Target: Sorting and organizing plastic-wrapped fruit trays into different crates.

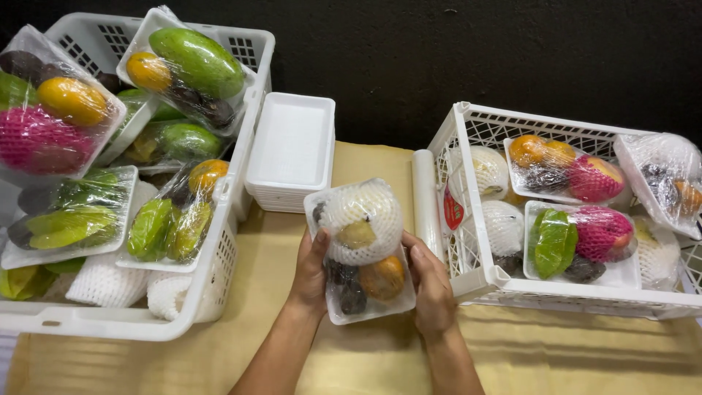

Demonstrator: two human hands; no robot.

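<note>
A white foam tray of fruit wrapped in clear film [362, 249] is held over a tan table [365, 358], between my two hands. It holds a round fruit in white foam netting, an orange fruit and dark small fruits. My left hand [311, 274] grips its left edge, thumb on top. On the tray's right edge my right hand [430, 285] closes.
A large white crate [219, 271] at left holds several wrapped fruit trays with green mangoes, pink dragon fruit and oranges. A stack of empty white foam trays [291, 150] sits behind. A second white crate [475, 281] at right holds more wrapped trays. A film roll [424, 197] lies beside it.
</note>
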